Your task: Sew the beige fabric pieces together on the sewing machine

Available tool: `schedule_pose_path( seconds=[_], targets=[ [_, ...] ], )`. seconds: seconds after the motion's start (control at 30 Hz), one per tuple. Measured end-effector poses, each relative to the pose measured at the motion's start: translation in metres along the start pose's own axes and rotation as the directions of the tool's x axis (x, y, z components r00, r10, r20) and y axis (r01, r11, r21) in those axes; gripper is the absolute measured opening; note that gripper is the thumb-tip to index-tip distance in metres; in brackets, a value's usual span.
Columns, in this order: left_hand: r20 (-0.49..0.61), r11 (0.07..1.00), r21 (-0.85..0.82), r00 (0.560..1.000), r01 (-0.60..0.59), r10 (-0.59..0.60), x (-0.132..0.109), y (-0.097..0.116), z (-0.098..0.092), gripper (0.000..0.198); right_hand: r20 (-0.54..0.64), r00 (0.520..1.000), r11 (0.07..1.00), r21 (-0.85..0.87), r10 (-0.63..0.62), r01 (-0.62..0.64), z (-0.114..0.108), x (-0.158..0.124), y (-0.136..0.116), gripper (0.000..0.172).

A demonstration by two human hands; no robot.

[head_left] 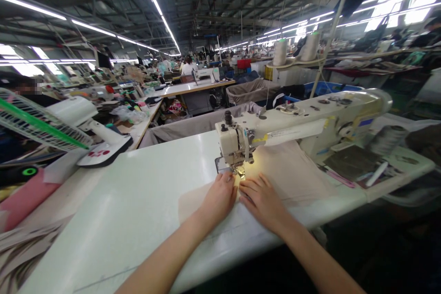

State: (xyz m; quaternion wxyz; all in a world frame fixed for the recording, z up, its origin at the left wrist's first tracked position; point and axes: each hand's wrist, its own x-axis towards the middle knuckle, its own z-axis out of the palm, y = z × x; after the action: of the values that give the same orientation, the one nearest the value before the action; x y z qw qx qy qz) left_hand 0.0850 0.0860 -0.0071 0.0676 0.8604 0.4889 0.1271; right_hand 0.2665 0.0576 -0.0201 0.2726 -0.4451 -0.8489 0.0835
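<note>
A beige fabric piece [292, 174] lies under the presser foot [240, 172] of a white sewing machine [292, 119], part of it spreading to the right beneath the arm. Just left of the foot, my left hand [220, 193] has its fingers pressed together on the cloth, closed on it near the seam. My right hand [263, 197] rests on the cloth right of the foot, fingers stretched out and lying flat. A small lamp glow lights the needle area. The exact edge under the fingertips is partly hidden by my hands.
The pale sewing table [138, 193] extends left. A white fan [103, 138] stands beyond its left edge. Thread cones [280, 53] sit on a stand behind the machine. Pink-handled snips [341, 178] and a grey cone [389, 140] lie right. A cloth-lined bin [193, 124] borders the back.
</note>
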Motion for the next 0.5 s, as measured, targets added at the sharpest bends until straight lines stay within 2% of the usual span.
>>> schedule_pose_path(
  seconds=[0.5],
  targets=[
    [0.021, 1.0, -0.014, 1.0, -0.019, 0.019, 0.0029, -0.0009, -0.0059, 0.017, 0.013, 1.0, 1.0, -0.009, 0.009, -0.009, 0.0004, 0.003, -0.001, 0.017]
  ],
)
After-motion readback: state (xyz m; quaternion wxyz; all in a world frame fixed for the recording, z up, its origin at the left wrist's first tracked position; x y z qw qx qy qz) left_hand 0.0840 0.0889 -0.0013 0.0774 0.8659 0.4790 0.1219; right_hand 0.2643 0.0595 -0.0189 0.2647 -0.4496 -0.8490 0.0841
